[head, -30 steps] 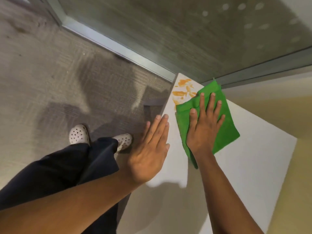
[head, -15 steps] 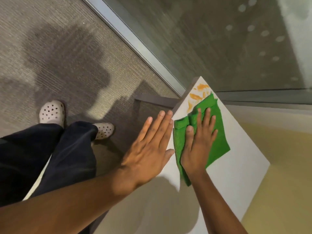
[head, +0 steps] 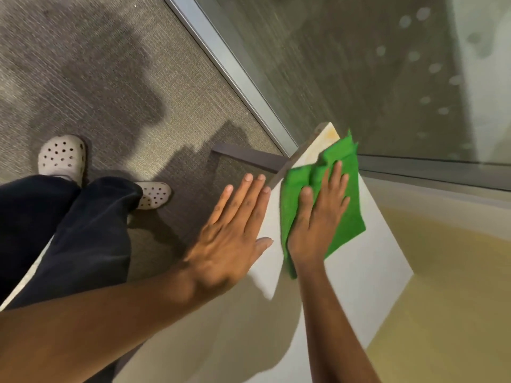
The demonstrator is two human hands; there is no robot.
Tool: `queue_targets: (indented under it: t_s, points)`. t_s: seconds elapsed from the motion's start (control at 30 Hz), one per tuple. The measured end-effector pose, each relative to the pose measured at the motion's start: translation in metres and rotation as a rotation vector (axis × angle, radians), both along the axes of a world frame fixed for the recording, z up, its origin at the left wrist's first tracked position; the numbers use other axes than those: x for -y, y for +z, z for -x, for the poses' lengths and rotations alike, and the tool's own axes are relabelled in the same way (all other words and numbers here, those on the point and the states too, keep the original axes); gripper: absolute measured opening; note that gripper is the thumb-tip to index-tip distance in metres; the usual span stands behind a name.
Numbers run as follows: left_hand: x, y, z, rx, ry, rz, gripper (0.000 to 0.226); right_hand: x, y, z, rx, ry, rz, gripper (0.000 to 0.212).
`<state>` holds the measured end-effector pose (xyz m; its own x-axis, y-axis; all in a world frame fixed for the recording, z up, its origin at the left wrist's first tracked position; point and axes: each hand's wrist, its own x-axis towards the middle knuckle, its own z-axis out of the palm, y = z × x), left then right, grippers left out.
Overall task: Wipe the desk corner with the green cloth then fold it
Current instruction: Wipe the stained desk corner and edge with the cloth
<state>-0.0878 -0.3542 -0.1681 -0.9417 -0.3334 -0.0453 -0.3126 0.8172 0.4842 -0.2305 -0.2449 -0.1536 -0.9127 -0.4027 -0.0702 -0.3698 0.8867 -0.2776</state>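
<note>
Right hand [head: 318,217] fingers [head: 336,175] are spread flat, pressing down on the green cloth [head: 348,217]; nothing is pinched, just palm and fingers holding it to the bench [head: 367,272]. Left hand [head: 235,236] is flat and open too, fingers together, at the bench's near edge just beside the cloth, gripping nothing. Whether it rests on the edge or hangs just over it is hard to tell from this angle.

Cloth sits at the far corner of the bench [head: 327,135], bunched up ahead of the fingertips, front edge nearly at the tip. A second ago it lay short of the corner with clear orange smears ahead of it; half a second ago it was covering part of them. Now the cloth has been pushed over that patch and only a faint yellowish haze [head: 330,134] shows on the bare tip. So the wipe stroke has gone through the mess and most of it looks lifted.

Judgement: wiping is close to done, maybe one more pass needed for the residue at the very tip. Folding has not started; the cloth is rumpled, not squared. The cloth's front edge overhangs toward the glass wall [head: 359,64], so a further push could send it off the bench. Grey carpet [head: 110,92] and the person's shoes [head: 62,157] lie below to the left.
</note>
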Motion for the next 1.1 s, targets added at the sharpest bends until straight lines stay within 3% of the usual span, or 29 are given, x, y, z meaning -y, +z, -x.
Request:
queue_targets:
  t_s: [0.17,0.43,0.6,0.8,0.9,1.1]
  points:
    - [-0.009,-0.006,-0.004,-0.066,0.072,-0.002,0.087,-0.014,0.004,-0.013,0.025,0.119,-0.150,0.081]
    - [-0.012,-0.006,-0.005,-0.049,0.149,-0.059,0.090,0.075,-0.002,0.060,-0.064,-0.080,-0.036,0.058]
    - [-0.012,-0.002,-0.011,-0.080,0.140,0.084,0.086,0.072,-0.003,0.105,-0.058,-0.066,0.139,0.044]
    - [-0.018,-0.008,-0.023,-0.228,0.131,0.169,0.070,0.016,0.001,0.106,-0.053,-0.439,0.036,0.050]
    - [-0.020,-0.010,-0.025,-0.235,0.148,0.059,0.069,0.007,0.000,0.056,-0.073,-0.311,0.057,0.055]
    - [-0.027,-0.016,-0.027,-0.232,0.208,-0.029,0.079,-0.015,0.002,-0.011,0.028,0.207,-0.068,0.058]
